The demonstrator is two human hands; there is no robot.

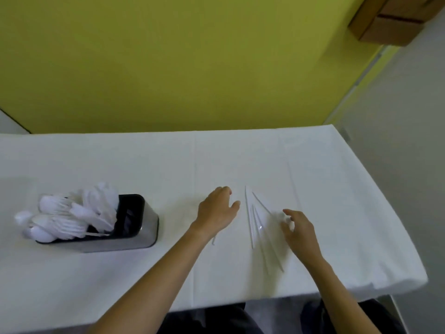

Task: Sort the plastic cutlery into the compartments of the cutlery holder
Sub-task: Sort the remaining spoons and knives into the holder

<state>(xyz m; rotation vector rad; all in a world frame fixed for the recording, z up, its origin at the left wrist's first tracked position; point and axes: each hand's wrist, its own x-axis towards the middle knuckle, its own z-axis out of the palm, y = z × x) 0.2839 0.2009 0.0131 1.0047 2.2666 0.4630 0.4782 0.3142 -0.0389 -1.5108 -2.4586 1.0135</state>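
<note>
White plastic knives [255, 221] lie fanned on the worktop [120, 273] between both hands, well apart from the cutlery holder [144, 237]. The right hand [299, 229] hovers open and empty. The left hand [216, 210] is loosely curled, its hold unclear. The knives are probably light, slick and bendy, best pinched by the handles.

Open passage runs along the white-clothed table's [168, 165] far edge. An oblong steel cutlery holder [134, 242] blocks the left edge, and fanned white plastic knives [250, 222] lie right of centre.

We look across a surface [120, 273] draped in a white cloth with faint fold creases. Behind it we see a yellow-green wall [192, 56]. At the upper right we make out a brown cardboard box [395, 18], partly cut off.
</note>
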